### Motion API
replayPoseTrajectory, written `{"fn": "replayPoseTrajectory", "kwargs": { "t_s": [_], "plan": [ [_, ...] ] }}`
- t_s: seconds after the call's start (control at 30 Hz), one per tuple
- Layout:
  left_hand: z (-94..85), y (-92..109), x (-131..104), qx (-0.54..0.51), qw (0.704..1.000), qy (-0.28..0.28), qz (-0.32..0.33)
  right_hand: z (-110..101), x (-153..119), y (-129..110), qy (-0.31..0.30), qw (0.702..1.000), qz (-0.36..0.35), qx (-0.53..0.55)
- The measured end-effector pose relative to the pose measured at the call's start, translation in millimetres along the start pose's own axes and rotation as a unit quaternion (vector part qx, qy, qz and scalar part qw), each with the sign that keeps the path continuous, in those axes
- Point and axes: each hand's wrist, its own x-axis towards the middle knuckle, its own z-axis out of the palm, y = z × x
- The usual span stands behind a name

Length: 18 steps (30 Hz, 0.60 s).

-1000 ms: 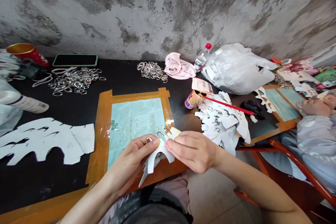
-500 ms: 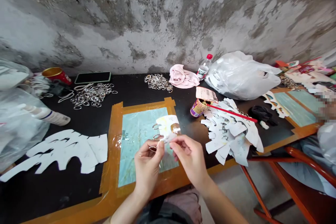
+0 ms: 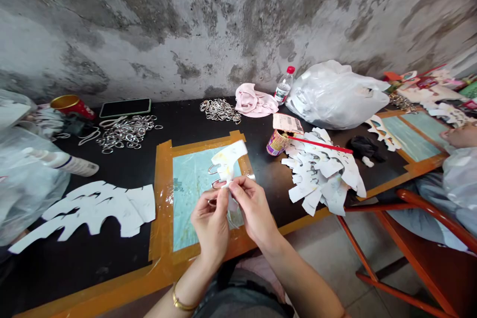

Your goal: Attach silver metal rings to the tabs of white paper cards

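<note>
Left hand (image 3: pixel 211 223) and right hand (image 3: pixel 253 208) side by side, thumbs and fingers of both pinched on the lower part of one white piece (image 3: pixel 231 155). The piece sticks up and away from the grip, wide end on top, yellowish marks on it. Metal rings (image 3: pixel 210 169) poke out its left side, just above the left fingertips; exact count under the fingers can't be told. Gold bracelet (image 3: pixel 179 302) on left wrist, below the grip.

Under and behind the grip: blue sheet (image 3: pixel 186 218) edged with brown tape (image 3: pixel 160 203). Left of the grip: flat white cutouts (image 3: pixel 112 204), white bottle (image 3: pixel 70 163) lying past them. Farther up-left: pile of rings (image 3: pixel 126 134), phone (image 3: pixel 125 108), red can (image 3: pixel 76 108). Straight beyond the grip: second ring pile (image 3: pixel 220 111), pink cloth (image 3: pixel 255 100) next to it. Right of the grip: heap of white pieces (image 3: pixel 324 174), paper cup (image 3: pixel 278 143) at its near-left edge, red stick (image 3: pixel 324 144) reaching from cup over heap. Beyond those: clear bottle (image 3: pixel 284 85), plastic bag (image 3: pixel 335 97).
</note>
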Motion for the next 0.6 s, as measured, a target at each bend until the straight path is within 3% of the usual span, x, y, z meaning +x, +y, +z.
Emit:
{"fn": "replayPoseTrajectory", "kwargs": {
  "t_s": [0.17, 0.3, 0.5, 0.6],
  "plan": [
    [8.4, 0, 0, -0.069, 0.997, -0.001, -0.017, 11, 1, 4, 0.019, 0.995, 0.028, 0.092],
    [7.1, -2, 1, -0.042, 0.998, 0.008, 0.041, 16, 0, 0, 0.012, 0.99, 0.032, 0.135],
    [5.5, -3, 3, 0.011, 0.99, 0.029, 0.139, 18, -2, 1, 0.005, 0.978, 0.099, 0.183],
    [8.4, -5, 3, 0.034, 0.985, 0.043, 0.162, 21, -2, 2, -0.008, 0.989, 0.066, 0.129]
  ]
}}
